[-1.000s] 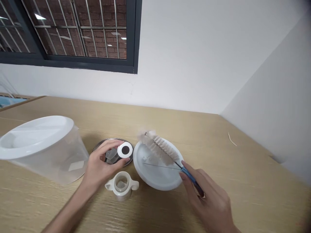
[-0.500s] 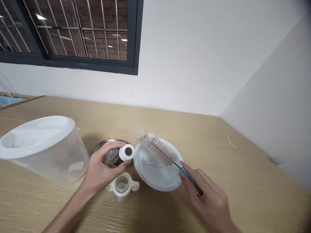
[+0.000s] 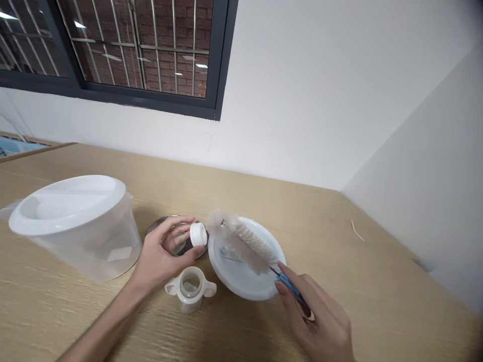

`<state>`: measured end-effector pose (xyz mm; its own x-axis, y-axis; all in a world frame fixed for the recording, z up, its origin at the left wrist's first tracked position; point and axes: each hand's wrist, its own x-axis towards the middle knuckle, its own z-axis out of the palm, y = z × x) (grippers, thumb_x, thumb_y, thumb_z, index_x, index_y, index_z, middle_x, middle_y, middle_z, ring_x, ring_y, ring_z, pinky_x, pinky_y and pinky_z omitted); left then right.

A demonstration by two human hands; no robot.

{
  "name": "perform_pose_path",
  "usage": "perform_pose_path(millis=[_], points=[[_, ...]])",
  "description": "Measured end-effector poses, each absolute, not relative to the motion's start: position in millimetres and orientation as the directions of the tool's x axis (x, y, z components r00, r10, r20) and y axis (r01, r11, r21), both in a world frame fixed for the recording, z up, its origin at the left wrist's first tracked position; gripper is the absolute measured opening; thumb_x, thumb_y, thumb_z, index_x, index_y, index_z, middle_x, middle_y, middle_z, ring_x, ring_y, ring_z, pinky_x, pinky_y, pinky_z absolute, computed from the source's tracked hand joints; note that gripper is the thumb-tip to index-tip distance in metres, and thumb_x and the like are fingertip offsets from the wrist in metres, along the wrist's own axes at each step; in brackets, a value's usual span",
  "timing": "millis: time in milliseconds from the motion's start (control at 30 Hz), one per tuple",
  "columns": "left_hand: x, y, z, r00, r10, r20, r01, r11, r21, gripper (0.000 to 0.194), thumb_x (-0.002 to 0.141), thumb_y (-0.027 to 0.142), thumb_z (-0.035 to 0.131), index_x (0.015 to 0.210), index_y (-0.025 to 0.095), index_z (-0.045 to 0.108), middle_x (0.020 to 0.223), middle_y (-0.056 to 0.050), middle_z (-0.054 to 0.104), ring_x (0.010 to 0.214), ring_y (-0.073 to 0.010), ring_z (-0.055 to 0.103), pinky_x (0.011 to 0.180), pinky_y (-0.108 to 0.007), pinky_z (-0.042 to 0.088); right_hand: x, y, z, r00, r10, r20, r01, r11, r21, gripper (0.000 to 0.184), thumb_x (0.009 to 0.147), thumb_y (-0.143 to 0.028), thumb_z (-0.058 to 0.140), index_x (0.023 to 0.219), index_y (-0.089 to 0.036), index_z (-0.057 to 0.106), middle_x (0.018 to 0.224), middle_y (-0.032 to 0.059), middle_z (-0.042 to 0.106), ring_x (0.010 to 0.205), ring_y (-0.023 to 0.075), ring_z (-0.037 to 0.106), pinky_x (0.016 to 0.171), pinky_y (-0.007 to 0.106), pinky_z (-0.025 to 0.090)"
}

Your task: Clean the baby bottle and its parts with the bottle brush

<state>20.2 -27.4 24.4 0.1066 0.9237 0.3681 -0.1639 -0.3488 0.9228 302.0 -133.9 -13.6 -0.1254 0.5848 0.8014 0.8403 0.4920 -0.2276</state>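
Note:
My left hand [image 3: 160,259] pinches a small white cap [image 3: 198,234] between thumb and fingers, just above a round metal dish [image 3: 156,226] with a clear piece in it. My right hand [image 3: 319,317] grips the blue handle of a bottle brush [image 3: 245,240]. Its white bristles lie over a round white lid [image 3: 245,271] on the wooden table [image 3: 377,286]. A small white two-handled cup [image 3: 190,285] stands in front, between my hands.
A large clear plastic tub [image 3: 81,226] with a white lid stands upside-looking at the left. White walls meet at a corner on the right, close to the table's edge. A dark-framed barred window is up left.
My left hand has turned the white cap, so its dark inner side no longer faces me. The brush has tilted down lower over the white lid. The view has shifted slightly.

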Motion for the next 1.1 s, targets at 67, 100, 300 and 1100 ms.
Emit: perform_pose_path(millis=[67,100,300,1100], points=[[19.9,-27.1,23.4,0.113,0.926,0.36,-0.136,-0.344,0.929,0.043,0.066,0.011,0.086,0.106,0.016,0.071,0.112,-0.012,0.076,0.108,-0.027,0.074,0.101,-0.042,0.061,302.6,-133.8,-13.0,-0.128,0.578,0.806,0.838,0.498,-0.224,0.041,0.095,-0.006,0.063,0.135,-0.014,0.062,0.079,0.0027,0.063,0.06,0.0104,0.058,0.051,0.023,0.043],[19.7,-26.9,22.8,0.115,0.925,0.363,-0.122,-0.349,0.929,0.042,0.067,0.011,0.086,0.106,0.016,0.071,0.114,-0.013,0.076,0.109,-0.0278,0.074,0.103,-0.044,0.06,302.8,-133.9,-12.7,-0.127,0.576,0.808,0.837,0.499,-0.224,0.041,0.095,-0.006,0.063,0.135,-0.015,0.062,0.078,0.002,0.062,0.059,0.0103,0.057,0.052,0.023,0.043],[19.3,-25.2,20.3,0.129,0.897,0.423,-0.071,-0.418,0.906,0.037,0.072,0.013,0.082,0.108,0.017,0.074,0.117,-0.012,0.076,0.116,-0.0274,0.071,0.109,-0.045,0.056,304.0,-134.7,-12.0,-0.112,0.578,0.809,0.851,0.476,-0.222,0.041,0.095,-0.006,0.063,0.135,-0.016,0.062,0.076,0.0016,0.061,0.058,0.01,0.055,0.052,0.023,0.043],[15.8,-21.8,20.9,0.187,0.876,0.444,0.132,-0.47,0.873,0.038,0.075,0.016,0.077,0.112,0.024,0.075,0.115,-0.009,0.067,0.107,-0.0237,0.068,0.089,-0.035,0.061,303.6,-134.6,-10.8,-0.088,0.571,0.816,0.86,0.458,-0.228,0.041,0.094,-0.007,0.065,0.134,-0.018,0.063,0.076,0.0011,0.063,0.055,0.0101,0.055,0.051,0.024,0.044]])
